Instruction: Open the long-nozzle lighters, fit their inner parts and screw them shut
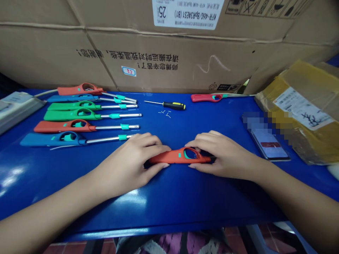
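Note:
An orange gas lighter (171,156) with a green trigger lies level between my hands, low over the blue table (164,201). My left hand (140,155) grips its handle end between thumb and fingers. At the trigger end, my right hand (219,151) pinches the body from above and below; that hand covers whatever extends beyond the tip. To the left are several other lighters in a column, among them a blue one (50,139), an orange one (55,126) and a green one (63,114), their metal tubes pointing right.
A black and yellow screwdriver (173,105) rests behind my hands, near tiny white slivers (167,114). A red lighter (202,98) lies at the back. On the right are a phone (270,141) and a taped parcel (291,91). A large cardboard box (132,46) walls off the far edge.

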Demonstrator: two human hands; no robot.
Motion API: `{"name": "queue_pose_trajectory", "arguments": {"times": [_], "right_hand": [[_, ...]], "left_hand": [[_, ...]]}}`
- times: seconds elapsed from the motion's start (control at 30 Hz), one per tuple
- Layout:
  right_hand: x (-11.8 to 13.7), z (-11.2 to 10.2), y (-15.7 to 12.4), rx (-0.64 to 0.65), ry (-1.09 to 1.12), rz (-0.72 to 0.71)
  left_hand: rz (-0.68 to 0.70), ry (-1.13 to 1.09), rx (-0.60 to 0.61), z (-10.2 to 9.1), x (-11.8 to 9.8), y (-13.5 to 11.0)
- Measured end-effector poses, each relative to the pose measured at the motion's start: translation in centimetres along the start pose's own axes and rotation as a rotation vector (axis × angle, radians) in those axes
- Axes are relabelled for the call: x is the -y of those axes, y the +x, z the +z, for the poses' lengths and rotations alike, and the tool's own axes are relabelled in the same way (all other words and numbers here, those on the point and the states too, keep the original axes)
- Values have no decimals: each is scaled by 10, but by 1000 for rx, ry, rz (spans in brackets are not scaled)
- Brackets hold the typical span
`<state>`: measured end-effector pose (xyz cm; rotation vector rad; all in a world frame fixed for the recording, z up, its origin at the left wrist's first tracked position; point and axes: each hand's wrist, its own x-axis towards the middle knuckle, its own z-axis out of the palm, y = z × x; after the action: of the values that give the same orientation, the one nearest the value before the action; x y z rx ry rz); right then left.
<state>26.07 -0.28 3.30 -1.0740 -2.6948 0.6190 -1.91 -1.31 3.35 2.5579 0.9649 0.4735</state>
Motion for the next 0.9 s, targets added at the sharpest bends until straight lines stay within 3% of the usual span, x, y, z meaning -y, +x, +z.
{"name": "queue_pose_trajectory", "arguments": {"times": [0.53,0.9], "right_hand": [[-3,11,1,-76,65,23],[-3,12,1,-75,-23,33]], "left_hand": [[7,90,-4,-2,2,-1],[13,98,11,-5,3,1]]}}
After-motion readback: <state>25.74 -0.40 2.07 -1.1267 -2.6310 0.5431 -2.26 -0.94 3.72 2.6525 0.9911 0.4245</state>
